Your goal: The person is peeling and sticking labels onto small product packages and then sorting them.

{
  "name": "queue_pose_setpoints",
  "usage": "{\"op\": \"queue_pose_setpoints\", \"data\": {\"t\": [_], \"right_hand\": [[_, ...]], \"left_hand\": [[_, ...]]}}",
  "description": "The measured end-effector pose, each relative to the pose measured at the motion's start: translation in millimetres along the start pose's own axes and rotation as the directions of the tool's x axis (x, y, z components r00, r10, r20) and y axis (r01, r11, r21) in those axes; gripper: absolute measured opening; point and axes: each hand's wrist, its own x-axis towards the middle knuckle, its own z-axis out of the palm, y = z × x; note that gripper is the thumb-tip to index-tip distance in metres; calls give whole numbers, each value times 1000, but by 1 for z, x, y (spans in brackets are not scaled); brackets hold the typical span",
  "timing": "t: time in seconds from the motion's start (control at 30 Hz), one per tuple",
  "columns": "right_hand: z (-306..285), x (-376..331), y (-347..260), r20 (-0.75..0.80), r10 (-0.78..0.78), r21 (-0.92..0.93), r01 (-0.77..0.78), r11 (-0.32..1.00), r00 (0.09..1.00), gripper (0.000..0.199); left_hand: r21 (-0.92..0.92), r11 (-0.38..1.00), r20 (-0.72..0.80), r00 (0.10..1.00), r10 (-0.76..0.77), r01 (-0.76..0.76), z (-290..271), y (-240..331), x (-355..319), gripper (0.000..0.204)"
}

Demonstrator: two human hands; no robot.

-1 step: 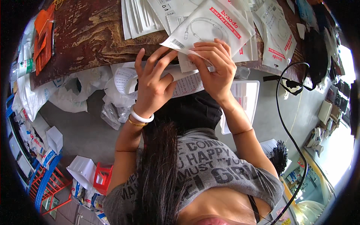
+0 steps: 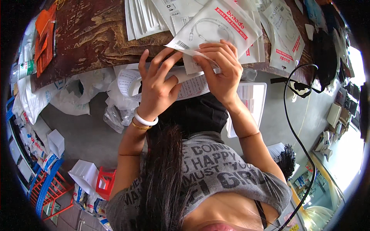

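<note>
A white printed packaging bag with a red stripe and a line drawing of a wire lies on top of a pile at the table's front edge. My right hand is closed on its lower edge, thumb below and fingers over the printed face. Just left of that, my left hand has its fingers spread, the tips close to the bag's lower left corner; whether they touch it I cannot tell. Beneath both hands runs a curling strip of printed white labels, partly hidden by them.
More white bags are fanned out on the worn brown wooden table; another bag lies at right. Orange packets sit at far left. A white bin stands below the table edge. A black cable hangs at right.
</note>
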Motion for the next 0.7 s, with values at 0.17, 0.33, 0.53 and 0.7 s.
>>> {"op": "queue_pose_setpoints", "data": {"t": [0.17,0.33,0.53,0.7], "right_hand": [[0,0,0,3,5,0,-5,1000,1000,12],[3,0,2,-27,-21,-24,20,1000,999,11],[3,4,-2,-4,9,-71,-9,997,1000,15],[8,3,-3,-113,77,-16,-79,997,991,18]], "left_hand": [[-24,1000,-28,1000,8,-9,3,-1,-1,14],[-18,1000,-19,1000,6,-7,2,-1,-1,13],[-18,1000,-15,1000,3,-3,2,-2,-1,13],[20,1000,19,1000,-7,7,-2,-1,0,12]]}}
